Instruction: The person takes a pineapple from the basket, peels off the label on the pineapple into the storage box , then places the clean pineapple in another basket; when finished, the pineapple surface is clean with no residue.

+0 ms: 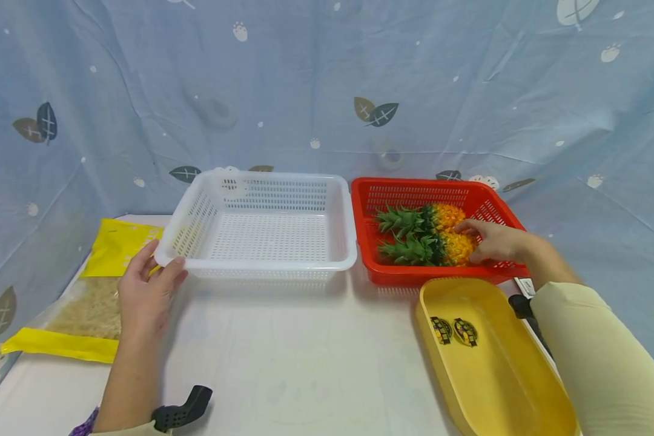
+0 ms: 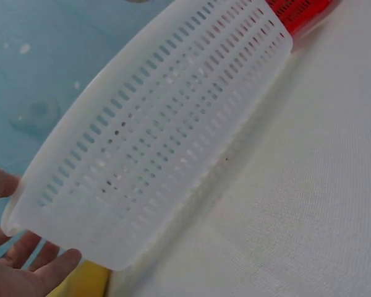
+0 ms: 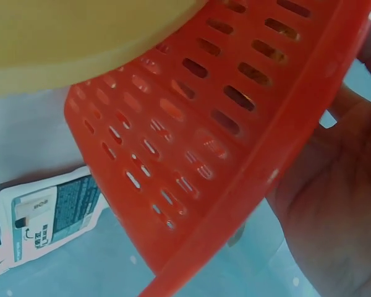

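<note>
At the near left corner of a white plastic basket point(image 1: 272, 265), my left hand point(image 1: 148, 293) holds the rim between thumb and fingers. The left wrist view shows the fingers point(image 2: 59, 266) spread around that corner. My right hand point(image 1: 496, 242) reaches over the near wall of a red basket point(image 1: 392, 275). Its fingers and thumb curve over the nearer of two small pineapples point(image 1: 458, 248), whose leafy crown points left. The other pineapple point(image 1: 448, 217) lies just behind it. In the right wrist view the palm point(image 3: 334, 192) shows beyond the red rim, with the fingertips hidden.
A yellow tray point(image 1: 490, 363) with two round dark stickers stands in front of the red basket, under my right forearm. A yellow-ended clear bag point(image 1: 87, 309) lies at the left. A printed packet point(image 3: 49, 216) sits by the red basket. Patterned blue cloth point(image 1: 305, 91) hangs behind.
</note>
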`<state>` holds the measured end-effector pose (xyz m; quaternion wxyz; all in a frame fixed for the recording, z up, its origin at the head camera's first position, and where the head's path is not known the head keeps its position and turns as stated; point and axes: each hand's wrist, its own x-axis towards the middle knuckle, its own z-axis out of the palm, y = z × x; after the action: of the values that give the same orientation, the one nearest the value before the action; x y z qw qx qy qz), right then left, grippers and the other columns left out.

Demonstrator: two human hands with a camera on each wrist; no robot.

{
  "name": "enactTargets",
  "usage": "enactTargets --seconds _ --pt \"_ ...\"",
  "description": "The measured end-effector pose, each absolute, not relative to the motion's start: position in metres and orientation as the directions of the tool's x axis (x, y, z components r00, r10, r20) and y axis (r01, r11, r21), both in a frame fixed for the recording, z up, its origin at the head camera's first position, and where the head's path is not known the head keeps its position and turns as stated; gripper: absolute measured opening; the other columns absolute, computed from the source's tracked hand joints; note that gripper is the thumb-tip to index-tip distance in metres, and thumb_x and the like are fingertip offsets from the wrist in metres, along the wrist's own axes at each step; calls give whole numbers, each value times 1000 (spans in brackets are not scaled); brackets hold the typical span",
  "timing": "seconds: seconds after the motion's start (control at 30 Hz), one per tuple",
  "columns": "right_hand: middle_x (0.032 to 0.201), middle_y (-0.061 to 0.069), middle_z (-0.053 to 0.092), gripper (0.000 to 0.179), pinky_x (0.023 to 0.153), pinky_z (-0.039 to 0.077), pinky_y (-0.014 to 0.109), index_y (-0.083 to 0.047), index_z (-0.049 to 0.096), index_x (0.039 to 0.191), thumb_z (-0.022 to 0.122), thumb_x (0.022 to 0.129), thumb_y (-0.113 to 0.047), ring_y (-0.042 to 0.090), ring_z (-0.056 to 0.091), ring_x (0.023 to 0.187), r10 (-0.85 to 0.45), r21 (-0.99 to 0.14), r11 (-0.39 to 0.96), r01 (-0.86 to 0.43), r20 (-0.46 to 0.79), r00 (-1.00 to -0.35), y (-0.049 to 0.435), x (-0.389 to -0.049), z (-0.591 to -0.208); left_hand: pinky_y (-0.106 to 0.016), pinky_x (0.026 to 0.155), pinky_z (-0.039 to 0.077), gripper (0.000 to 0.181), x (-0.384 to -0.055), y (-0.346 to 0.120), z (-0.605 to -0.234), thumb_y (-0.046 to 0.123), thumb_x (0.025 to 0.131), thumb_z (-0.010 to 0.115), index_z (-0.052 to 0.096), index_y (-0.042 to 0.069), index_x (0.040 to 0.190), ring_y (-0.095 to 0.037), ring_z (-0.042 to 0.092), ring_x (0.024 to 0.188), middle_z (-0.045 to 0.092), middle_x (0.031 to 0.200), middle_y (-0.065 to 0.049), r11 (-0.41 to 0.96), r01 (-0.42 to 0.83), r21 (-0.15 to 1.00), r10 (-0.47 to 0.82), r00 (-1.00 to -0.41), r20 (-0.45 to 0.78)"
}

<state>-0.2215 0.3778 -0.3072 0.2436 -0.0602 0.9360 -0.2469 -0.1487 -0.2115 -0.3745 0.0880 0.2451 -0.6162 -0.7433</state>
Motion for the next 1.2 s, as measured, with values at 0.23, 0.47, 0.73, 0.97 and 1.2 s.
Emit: enactTargets --seconds 0.23,0.47,0.73,0.97,1.2 --pt "152 35 34 76 83 59 40 -1 36 154 71 86 -1 51 42 127 -237 -462 887 -26 -406 -883 381 -219 -308 -17 80 57 75 -151 -211 -376 24 94 77 40 36 158 -22 44 142 37 164 1 -223 -168 960 -427 -869 -251" --pt "151 34 38 78 94 57 53 -7 38 156 75 88 -11 53 43 132 -261 -499 865 -49 -367 -893 383 -214 -302 -16 80 57 77 -153 -212 -377 27 93 78 39 37 159 -23 43 144 35 166 1 -208 -176 962 -420 -872 -250" --pt "150 34 42 72 102 46 71 -4 34 157 70 97 -20 54 48 131 -249 -485 872 -68 -320 -914 381 -205 -296 -15 79 57 78 -152 -212 -377 28 92 78 38 37 159 -22 43 142 36 165 1 -219 -187 957 -415 -870 -265" --pt "156 33 34 67 106 38 77 -4 32 158 64 101 -19 56 39 137 -246 -513 854 -84 -255 -935 373 -195 -293 -12 89 54 78 -150 -217 -375 35 93 77 36 38 160 -18 44 138 36 165 2 -117 -246 962 -414 -868 -272" --pt "160 32 31 71 109 32 79 -4 29 159 66 101 -23 56 34 142 -201 -491 866 -97 -164 -966 360 -181 -295 -31 113 44 78 -146 -219 -373 49 97 68 26 41 163 -23 41 147 28 170 4 126 -297 946 -408 -885 -224"
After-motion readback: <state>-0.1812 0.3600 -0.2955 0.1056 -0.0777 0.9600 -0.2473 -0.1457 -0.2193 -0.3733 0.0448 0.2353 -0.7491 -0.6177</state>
